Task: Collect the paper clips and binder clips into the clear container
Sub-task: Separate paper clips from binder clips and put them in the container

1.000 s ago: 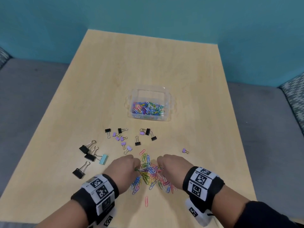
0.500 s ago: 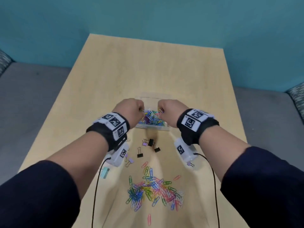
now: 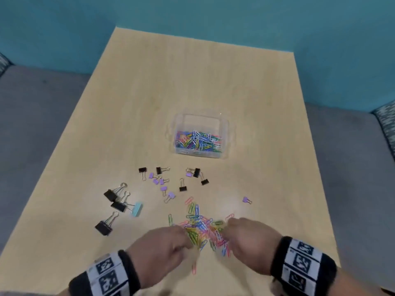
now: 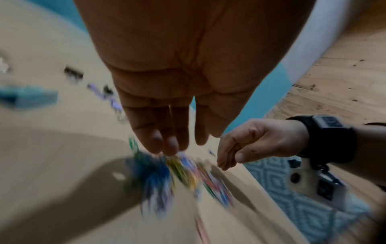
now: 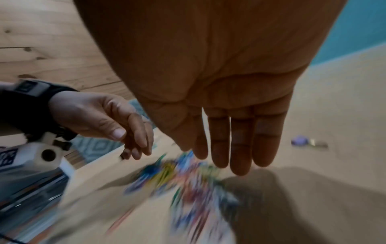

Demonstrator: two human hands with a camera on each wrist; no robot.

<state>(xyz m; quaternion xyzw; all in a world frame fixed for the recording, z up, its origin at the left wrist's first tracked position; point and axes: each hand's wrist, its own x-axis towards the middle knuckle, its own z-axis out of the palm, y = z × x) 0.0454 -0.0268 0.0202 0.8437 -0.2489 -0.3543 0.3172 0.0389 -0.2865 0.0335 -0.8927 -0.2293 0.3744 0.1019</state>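
Observation:
The clear container [image 3: 224, 127] stands mid-table and holds a heap of coloured paper clips [image 3: 197, 141]. A loose pile of paper clips [image 3: 199, 228] lies near the table's front edge, blurred in both wrist views [image 4: 179, 175] [image 5: 183, 178]. My left hand [image 3: 184, 235] comes down on the pile's left side and my right hand [image 3: 227, 225] on its right. In the wrist views the left hand [image 4: 171, 148] and the right hand [image 5: 229, 162] have straight fingers over the clips and hold nothing. Black binder clips [image 3: 111, 195], a teal binder clip [image 3: 136, 209] and small purple binder clips [image 3: 159, 180] lie scattered left of the pile.
One purple binder clip [image 3: 246, 199] lies alone to the right of the pile. A single pink paper clip [image 3: 194, 269] lies near the front edge between my wrists. The wooden table [image 3: 192, 82] is ringed by grey seating and a teal wall.
Half a second ago both hands held a bunch of paper clips over the container. They have since let go and come back down to the pile at the front, empty.

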